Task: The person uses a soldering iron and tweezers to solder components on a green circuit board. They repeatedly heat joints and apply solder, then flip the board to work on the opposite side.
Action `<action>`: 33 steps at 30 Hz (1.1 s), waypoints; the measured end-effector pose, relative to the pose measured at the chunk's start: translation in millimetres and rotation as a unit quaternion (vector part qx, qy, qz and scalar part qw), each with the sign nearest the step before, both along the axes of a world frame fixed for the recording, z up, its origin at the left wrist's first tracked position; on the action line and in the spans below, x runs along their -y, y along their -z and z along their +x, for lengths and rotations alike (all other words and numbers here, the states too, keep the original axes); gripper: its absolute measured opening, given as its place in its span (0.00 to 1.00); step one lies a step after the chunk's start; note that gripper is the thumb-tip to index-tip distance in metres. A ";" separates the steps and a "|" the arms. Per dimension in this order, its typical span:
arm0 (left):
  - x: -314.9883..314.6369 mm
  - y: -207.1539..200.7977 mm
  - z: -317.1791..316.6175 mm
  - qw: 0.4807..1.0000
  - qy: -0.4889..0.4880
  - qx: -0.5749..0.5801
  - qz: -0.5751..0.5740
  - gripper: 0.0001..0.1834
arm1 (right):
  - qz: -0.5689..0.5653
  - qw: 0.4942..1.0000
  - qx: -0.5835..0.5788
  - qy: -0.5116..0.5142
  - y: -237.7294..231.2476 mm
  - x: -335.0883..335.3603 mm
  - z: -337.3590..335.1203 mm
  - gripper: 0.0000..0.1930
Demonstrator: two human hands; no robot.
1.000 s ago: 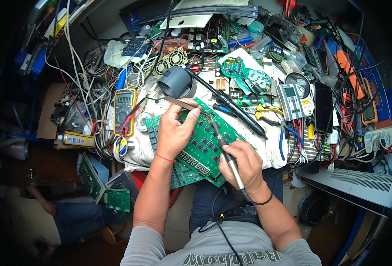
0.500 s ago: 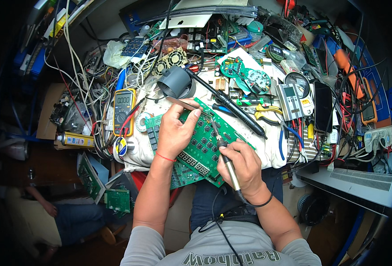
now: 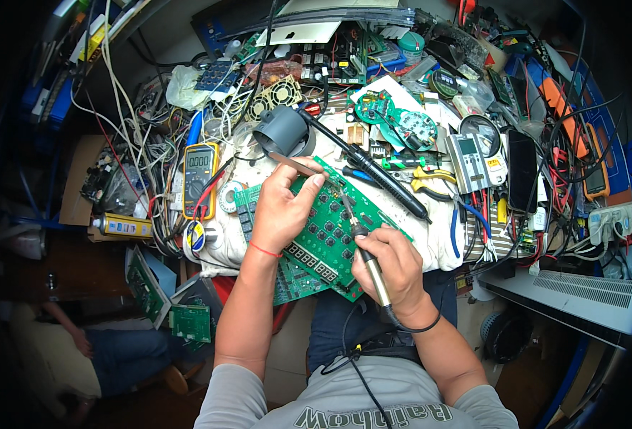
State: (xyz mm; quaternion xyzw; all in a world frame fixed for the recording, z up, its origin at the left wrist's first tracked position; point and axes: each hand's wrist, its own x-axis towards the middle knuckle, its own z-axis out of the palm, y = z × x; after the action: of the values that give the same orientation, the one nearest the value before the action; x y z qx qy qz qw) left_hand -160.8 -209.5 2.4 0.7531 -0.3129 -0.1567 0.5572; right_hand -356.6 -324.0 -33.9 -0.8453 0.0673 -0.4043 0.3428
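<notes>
My left hand (image 3: 286,204) is closed on brownish metal tweezers (image 3: 292,163), pinched between thumb and fingers, their front end over the upper edge of a green circuit board (image 3: 368,214). That board carries black push buttons and a row of digit displays (image 3: 311,260). In my right hand (image 3: 393,268) is a soldering iron (image 3: 374,275), gripped like a pen; its tip reaches down to the board near the tweezers. Whether the tip touches a joint is too small to tell. A second green board (image 3: 296,284) lies partly hidden under the first.
Left of my hands stands a yellow multimeter (image 3: 200,179). Beyond the board lie a grey round holder (image 3: 282,132), a black rod-shaped tool (image 3: 373,171) and yellow-handled pliers (image 3: 430,182). Cables and circuit boards crowd the bench. Another person's hand (image 3: 81,343) shows at lower left.
My right hand and the soldering iron have shifted very slightly to the right. The left hand with the tweezers stays almost in place.
</notes>
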 end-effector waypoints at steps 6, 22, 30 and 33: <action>-0.1 5.4 1.6 0.999 0.003 0.035 -0.011 0.08 | -0.003 1.000 -0.001 -0.003 0.8 0.6 -0.3 0.17; 1.4 11.9 -1.7 0.998 -0.027 -0.012 -0.050 0.08 | 0.008 1.000 0.008 -0.013 1.5 1.3 -0.4 0.17; 2.2 10.5 -2.6 0.997 -0.024 -0.034 -0.068 0.09 | 0.014 1.000 0.010 -0.016 1.5 2.4 0.9 0.17; 2.5 9.0 -2.4 0.997 -0.025 -0.036 -0.066 0.10 | 0.006 1.000 0.011 -0.019 1.9 3.5 0.8 0.17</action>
State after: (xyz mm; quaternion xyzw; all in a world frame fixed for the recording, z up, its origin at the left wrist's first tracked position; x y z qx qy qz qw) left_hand -163.2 -211.9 -6.6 0.7162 -0.2839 -0.1488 0.6200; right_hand -355.9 -327.4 -35.8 -0.8400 0.0496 -0.4064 0.3560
